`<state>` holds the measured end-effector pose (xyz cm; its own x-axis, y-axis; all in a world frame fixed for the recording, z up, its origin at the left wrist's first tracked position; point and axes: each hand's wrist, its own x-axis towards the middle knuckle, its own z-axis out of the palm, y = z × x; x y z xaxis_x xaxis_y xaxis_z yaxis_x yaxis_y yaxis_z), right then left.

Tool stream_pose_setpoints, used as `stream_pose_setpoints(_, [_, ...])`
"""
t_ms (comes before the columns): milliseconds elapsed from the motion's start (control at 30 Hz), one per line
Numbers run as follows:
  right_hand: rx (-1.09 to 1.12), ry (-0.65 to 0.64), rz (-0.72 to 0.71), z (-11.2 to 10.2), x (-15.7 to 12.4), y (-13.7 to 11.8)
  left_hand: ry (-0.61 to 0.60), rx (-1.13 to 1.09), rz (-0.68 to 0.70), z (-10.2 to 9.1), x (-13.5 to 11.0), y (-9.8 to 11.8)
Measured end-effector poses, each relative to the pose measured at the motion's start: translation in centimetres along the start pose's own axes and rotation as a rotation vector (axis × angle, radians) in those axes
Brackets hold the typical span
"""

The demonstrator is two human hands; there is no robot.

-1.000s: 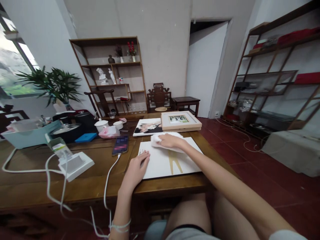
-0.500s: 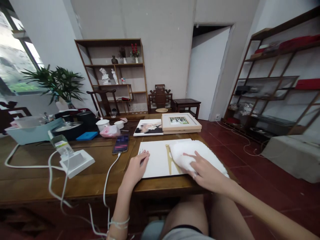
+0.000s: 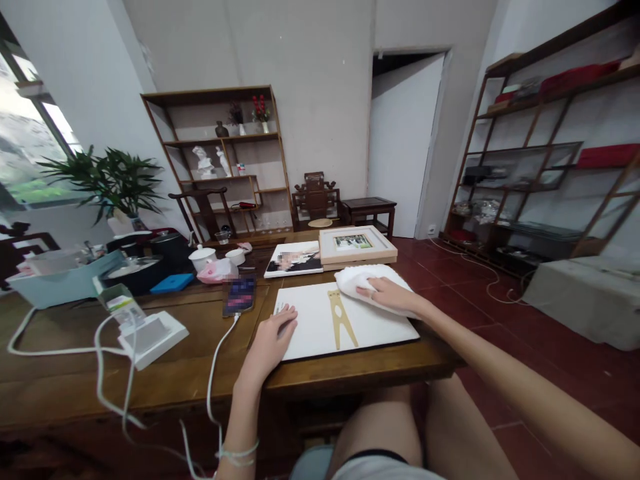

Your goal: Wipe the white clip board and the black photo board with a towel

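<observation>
A white panel (image 3: 310, 327) lies flat near the table's front edge, with a tan A-shaped piece (image 3: 336, 315), like an easel stand, at its middle. My left hand (image 3: 276, 333) rests on the panel's left edge, fingers stretched out and holding nothing. In my right hand (image 3: 387, 292) is a bunched, fluffy white cloth (image 3: 357, 280), pressed over the panel's far right part. Some of the fingers are sunk in the cloth, which covers that corner of the panel.
Behind the panel are a light wooden picture frame (image 3: 357, 248) and a printed picture (image 3: 293, 259). To the left lie a phone (image 3: 240, 295) on a white cable, an open white box (image 3: 155, 337), a blue box (image 3: 173, 283) and a pale blue bin (image 3: 60, 280).
My right hand has moved the cloth away from me, from the panel's near right side to its far right. The tan piece is now uncovered. My left hand stays in place.
</observation>
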<state>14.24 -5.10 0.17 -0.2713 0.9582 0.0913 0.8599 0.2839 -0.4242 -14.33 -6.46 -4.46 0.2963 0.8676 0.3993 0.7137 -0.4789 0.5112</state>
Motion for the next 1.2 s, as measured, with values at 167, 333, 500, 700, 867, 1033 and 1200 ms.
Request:
stream_pose_setpoints(167, [-0.127,0.056,-0.063,1.0,1.0,-0.8,0.013,0.01,-0.014,-0.1,0.1,0.2])
stream_pose_setpoints(333, [-0.225,0.082,-0.149,2.1,-4.6,-2.3,0.014,-0.001,-0.019,0.0,0.1,0.1])
stream_pose_setpoints(500, [-0.217,0.082,-0.232,2.6,-10.7,-3.4,0.008,-0.012,-0.037,0.1,0.1,0.0])
stream_pose_setpoints(700, [-0.2,0.022,-0.134,1.5,-8.4,-2.3,-0.015,-0.047,-0.029,0.0,0.0,0.0])
stream_pose_setpoints(867, [-0.217,0.029,-0.064,0.7,-1.6,-0.4,-0.034,-0.055,-0.036,0.0,-0.1,0.2])
stream_pose_setpoints(1033, [-0.283,0.066,-0.059,1.0,1.9,-0.3,-0.023,-0.054,-0.04,-0.1,0.0,0.3])
stream_pose_setpoints(1200, [-0.33,0.077,-0.088,1.9,0.1,-1.9,-0.018,-0.064,-0.051,-0.1,0.0,0.2])
